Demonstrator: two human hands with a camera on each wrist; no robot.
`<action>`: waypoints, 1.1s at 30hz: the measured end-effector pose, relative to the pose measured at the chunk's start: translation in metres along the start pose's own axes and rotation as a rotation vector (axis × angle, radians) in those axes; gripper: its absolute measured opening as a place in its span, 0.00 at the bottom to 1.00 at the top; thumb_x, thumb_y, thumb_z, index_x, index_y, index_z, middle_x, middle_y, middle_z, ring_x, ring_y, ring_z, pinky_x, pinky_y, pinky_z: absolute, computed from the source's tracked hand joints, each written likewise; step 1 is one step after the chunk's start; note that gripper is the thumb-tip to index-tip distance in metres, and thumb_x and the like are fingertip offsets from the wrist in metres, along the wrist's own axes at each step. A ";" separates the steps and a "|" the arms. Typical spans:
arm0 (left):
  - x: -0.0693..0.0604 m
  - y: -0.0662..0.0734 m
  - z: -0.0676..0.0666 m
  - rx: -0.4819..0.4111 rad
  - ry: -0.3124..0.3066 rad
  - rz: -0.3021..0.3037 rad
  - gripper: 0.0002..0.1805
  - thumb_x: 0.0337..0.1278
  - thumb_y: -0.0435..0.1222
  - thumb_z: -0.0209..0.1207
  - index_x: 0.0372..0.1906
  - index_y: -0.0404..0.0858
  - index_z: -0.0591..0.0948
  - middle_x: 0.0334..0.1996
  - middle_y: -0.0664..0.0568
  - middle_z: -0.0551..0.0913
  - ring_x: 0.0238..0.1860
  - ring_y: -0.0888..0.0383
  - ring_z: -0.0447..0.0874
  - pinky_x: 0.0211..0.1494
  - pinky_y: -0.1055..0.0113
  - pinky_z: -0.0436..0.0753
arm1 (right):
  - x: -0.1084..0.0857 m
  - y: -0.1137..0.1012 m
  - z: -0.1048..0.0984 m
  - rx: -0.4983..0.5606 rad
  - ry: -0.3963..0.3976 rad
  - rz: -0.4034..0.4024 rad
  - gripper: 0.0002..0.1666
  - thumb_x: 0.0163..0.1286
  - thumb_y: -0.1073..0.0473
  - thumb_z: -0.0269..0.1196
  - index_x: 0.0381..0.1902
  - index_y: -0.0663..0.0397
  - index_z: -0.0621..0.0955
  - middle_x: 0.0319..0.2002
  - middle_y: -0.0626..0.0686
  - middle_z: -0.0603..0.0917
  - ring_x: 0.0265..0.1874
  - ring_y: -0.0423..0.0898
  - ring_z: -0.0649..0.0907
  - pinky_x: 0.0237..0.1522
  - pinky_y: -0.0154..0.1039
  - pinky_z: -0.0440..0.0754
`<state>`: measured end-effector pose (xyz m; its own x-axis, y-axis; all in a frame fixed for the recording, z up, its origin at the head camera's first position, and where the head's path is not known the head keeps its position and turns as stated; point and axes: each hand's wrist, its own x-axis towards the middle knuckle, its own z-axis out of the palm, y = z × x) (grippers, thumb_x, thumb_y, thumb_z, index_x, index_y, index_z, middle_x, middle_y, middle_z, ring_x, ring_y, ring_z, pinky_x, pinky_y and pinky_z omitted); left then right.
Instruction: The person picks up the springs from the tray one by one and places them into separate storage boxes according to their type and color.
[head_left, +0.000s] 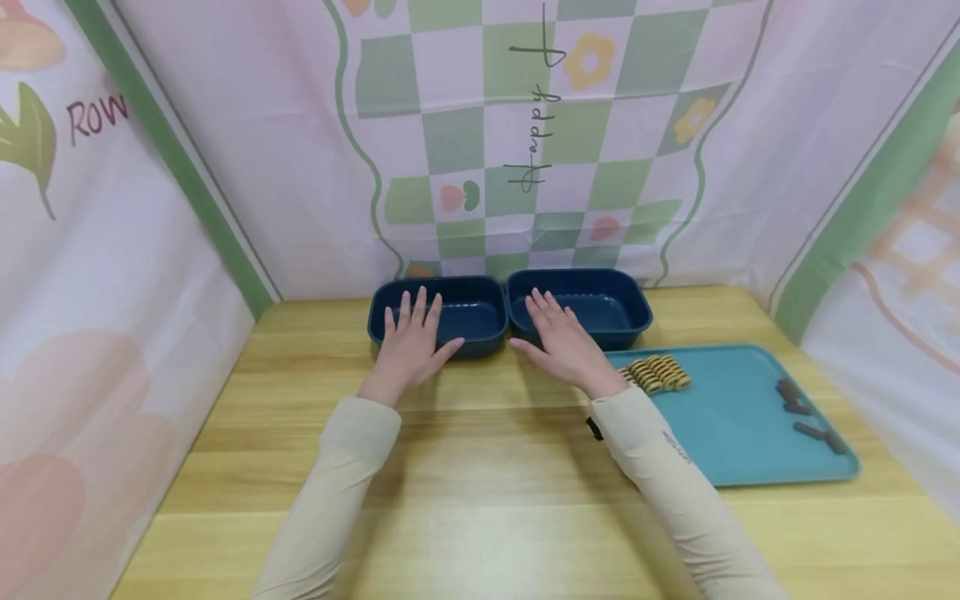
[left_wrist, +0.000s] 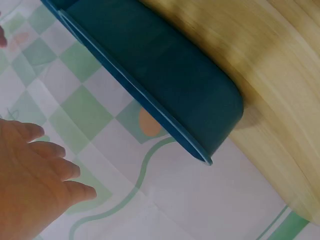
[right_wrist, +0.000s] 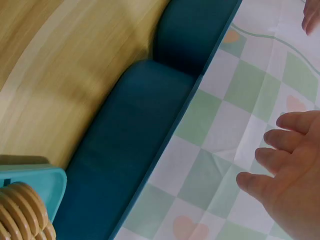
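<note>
Two dark blue bins stand side by side at the back of the table. My left hand (head_left: 410, 347), fingers straight and spread, is over the front edge of the left bin (head_left: 480, 321). Over the front left part of the right bin (head_left: 611, 312) is my right hand (head_left: 564, 343), its fingers also extended. Both hands hold nothing. In the left wrist view the left hand (left_wrist: 37, 185) appears apart from the bin (left_wrist: 175, 75); the right wrist view likewise shows a space between the right hand (right_wrist: 290, 165) and the bin wall (right_wrist: 130, 130).
A teal tray (head_left: 727, 417) lies at the right, partly behind my right forearm. On it are striped ring-shaped pieces (head_left: 660, 372) in rows and several dark brown sticks (head_left: 810, 431) near its right edge. Patterned cloth (head_left: 300, 208) hangs behind the bins and at both sides.
</note>
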<state>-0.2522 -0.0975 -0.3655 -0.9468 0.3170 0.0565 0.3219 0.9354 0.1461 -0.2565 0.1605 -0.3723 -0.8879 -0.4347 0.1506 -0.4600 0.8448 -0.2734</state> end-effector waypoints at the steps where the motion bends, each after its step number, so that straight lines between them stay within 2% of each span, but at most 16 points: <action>1: -0.001 -0.001 0.000 -0.004 -0.001 0.001 0.45 0.65 0.63 0.36 0.75 0.40 0.41 0.74 0.40 0.35 0.72 0.40 0.28 0.69 0.40 0.37 | -0.001 0.001 0.000 0.007 -0.001 -0.004 0.48 0.70 0.36 0.49 0.73 0.63 0.50 0.74 0.61 0.45 0.72 0.56 0.46 0.69 0.57 0.45; 5: -0.001 -0.008 0.001 -0.004 0.011 -0.002 0.45 0.66 0.62 0.37 0.75 0.38 0.41 0.74 0.40 0.34 0.72 0.41 0.27 0.69 0.40 0.37 | -0.005 0.006 0.000 0.032 -0.015 -0.015 0.50 0.70 0.34 0.47 0.73 0.64 0.48 0.74 0.61 0.44 0.73 0.55 0.45 0.70 0.54 0.45; 8: -0.001 -0.019 0.005 -0.015 0.037 -0.006 0.46 0.67 0.61 0.37 0.74 0.34 0.41 0.74 0.38 0.33 0.72 0.41 0.25 0.69 0.40 0.37 | -0.010 0.013 -0.001 0.050 -0.020 -0.022 0.50 0.70 0.33 0.46 0.73 0.64 0.47 0.74 0.60 0.43 0.73 0.54 0.45 0.70 0.51 0.45; 12: -0.003 -0.040 0.012 -0.072 0.066 -0.015 0.46 0.68 0.59 0.39 0.73 0.28 0.41 0.73 0.36 0.31 0.72 0.43 0.24 0.70 0.41 0.38 | -0.021 0.027 -0.001 0.064 -0.003 -0.024 0.50 0.70 0.33 0.46 0.73 0.63 0.48 0.74 0.60 0.44 0.73 0.54 0.45 0.70 0.51 0.45; 16: -0.003 -0.065 0.024 -0.116 0.055 -0.045 0.45 0.69 0.55 0.42 0.72 0.24 0.41 0.72 0.34 0.31 0.72 0.40 0.26 0.69 0.40 0.39 | -0.038 0.046 -0.004 0.075 0.004 -0.002 0.48 0.71 0.36 0.47 0.73 0.63 0.47 0.74 0.60 0.43 0.72 0.55 0.45 0.70 0.52 0.45; 20: -0.005 -0.086 0.036 -0.125 0.029 -0.094 0.43 0.71 0.51 0.42 0.70 0.21 0.41 0.72 0.30 0.35 0.72 0.37 0.31 0.69 0.39 0.41 | -0.064 0.069 -0.010 0.088 -0.001 0.047 0.47 0.72 0.38 0.48 0.73 0.62 0.46 0.74 0.61 0.42 0.72 0.58 0.45 0.69 0.57 0.47; 24: -0.005 -0.098 0.047 -0.136 0.020 -0.127 0.41 0.72 0.49 0.41 0.69 0.20 0.43 0.71 0.29 0.38 0.72 0.36 0.33 0.69 0.39 0.41 | -0.096 0.102 -0.013 0.136 0.058 0.098 0.45 0.73 0.43 0.50 0.73 0.65 0.46 0.73 0.65 0.44 0.71 0.63 0.47 0.67 0.61 0.47; 27: -0.005 -0.101 0.052 -0.139 0.001 -0.147 0.41 0.72 0.50 0.39 0.70 0.21 0.42 0.72 0.31 0.37 0.72 0.39 0.32 0.69 0.39 0.41 | -0.125 0.133 -0.017 0.156 0.126 0.132 0.43 0.74 0.47 0.50 0.72 0.69 0.46 0.71 0.71 0.45 0.69 0.67 0.47 0.67 0.61 0.44; 31: -0.005 -0.100 0.055 -0.138 -0.010 -0.158 0.40 0.73 0.49 0.38 0.71 0.22 0.41 0.72 0.32 0.37 0.72 0.40 0.32 0.69 0.40 0.41 | -0.167 0.174 -0.029 0.116 0.161 0.198 0.41 0.76 0.51 0.46 0.71 0.73 0.43 0.69 0.75 0.42 0.68 0.71 0.45 0.68 0.59 0.39; 33: -0.004 -0.099 0.055 -0.135 -0.002 -0.159 0.39 0.73 0.48 0.38 0.71 0.22 0.42 0.72 0.32 0.39 0.72 0.39 0.34 0.69 0.40 0.42 | -0.185 0.194 -0.035 0.094 0.209 0.197 0.39 0.76 0.54 0.47 0.70 0.75 0.46 0.68 0.78 0.46 0.67 0.72 0.47 0.69 0.56 0.38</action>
<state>-0.2810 -0.1832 -0.4340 -0.9856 0.1677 0.0208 0.1667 0.9442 0.2840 -0.1816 0.4156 -0.4204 -0.9438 -0.1829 0.2754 -0.2860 0.8698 -0.4022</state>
